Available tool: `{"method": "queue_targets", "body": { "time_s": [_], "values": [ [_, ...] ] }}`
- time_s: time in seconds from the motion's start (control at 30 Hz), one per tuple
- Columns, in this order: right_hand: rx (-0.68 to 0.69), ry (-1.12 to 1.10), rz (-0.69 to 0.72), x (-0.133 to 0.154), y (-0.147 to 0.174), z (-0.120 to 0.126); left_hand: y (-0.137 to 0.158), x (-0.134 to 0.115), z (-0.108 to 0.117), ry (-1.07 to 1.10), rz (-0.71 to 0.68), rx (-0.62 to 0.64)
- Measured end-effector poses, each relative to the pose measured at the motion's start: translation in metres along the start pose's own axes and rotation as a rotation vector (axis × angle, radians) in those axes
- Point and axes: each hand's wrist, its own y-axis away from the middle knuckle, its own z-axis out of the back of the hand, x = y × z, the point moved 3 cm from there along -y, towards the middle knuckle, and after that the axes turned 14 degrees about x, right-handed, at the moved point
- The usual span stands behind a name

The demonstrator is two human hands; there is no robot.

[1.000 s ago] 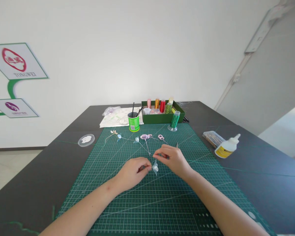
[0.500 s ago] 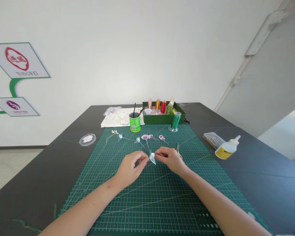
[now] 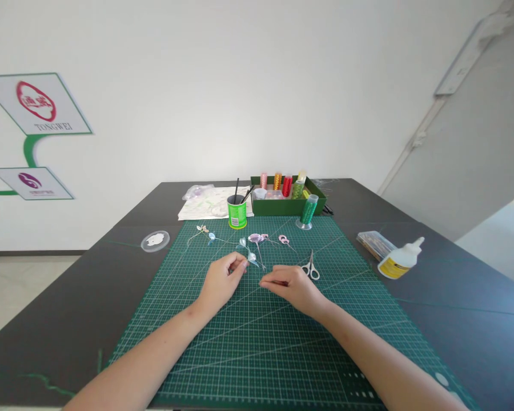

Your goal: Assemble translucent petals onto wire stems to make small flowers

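Observation:
My left hand point(image 3: 223, 281) is closed, with thumb and forefinger pinched at the edge of a small pale blue fabric flower point(image 3: 252, 258). To the right and a little nearer, my right hand point(image 3: 294, 289) is closed in a pinch; whatever lies between its fingertips is too small to make out. Just beyond the hands lie another pale blue flower point(image 3: 242, 243), a lilac petal piece point(image 3: 254, 237) on a thin stem and pink rings point(image 3: 283, 239). Small scissors point(image 3: 311, 269) rest beside my right hand, on the green cutting mat point(image 3: 240, 348).
A green can point(image 3: 237, 213) holding brushes stands at the back. Behind it are white paper point(image 3: 203, 206) and a green box point(image 3: 282, 206) of thread spools. A green spool point(image 3: 309, 211) stands near the box. At right are a glue bottle point(image 3: 400, 260) and a clear case point(image 3: 374, 244); at left, a round lid point(image 3: 155, 241).
My hands have moved apart. The pale blue flower has gone forward and left with my left hand, and my right hand has let go of it. The scissors now show fully.

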Motion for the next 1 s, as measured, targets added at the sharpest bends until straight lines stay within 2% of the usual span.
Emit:
{"method": "queue_targets", "body": {
  "time_s": [0.17, 0.4, 0.83, 1.0],
  "values": [
    [0.003, -0.064, -0.015, 0.006, 0.001, 0.000, -0.002, 0.007, -0.002, -0.027, 0.039, 0.033],
    [-0.004, -0.200, -0.152, 0.005, 0.004, 0.003, -0.005, 0.009, -0.007, -0.091, 0.049, 0.180],
    [-0.142, -0.611, -0.170, 0.003, 0.003, 0.010, 0.008, -0.013, -0.017, -0.277, -0.123, 0.320],
    [-0.194, -0.688, -0.193, -0.002, 0.003, 0.010, 0.011, -0.018, -0.019, -0.327, -0.171, 0.343]
  ]
}}
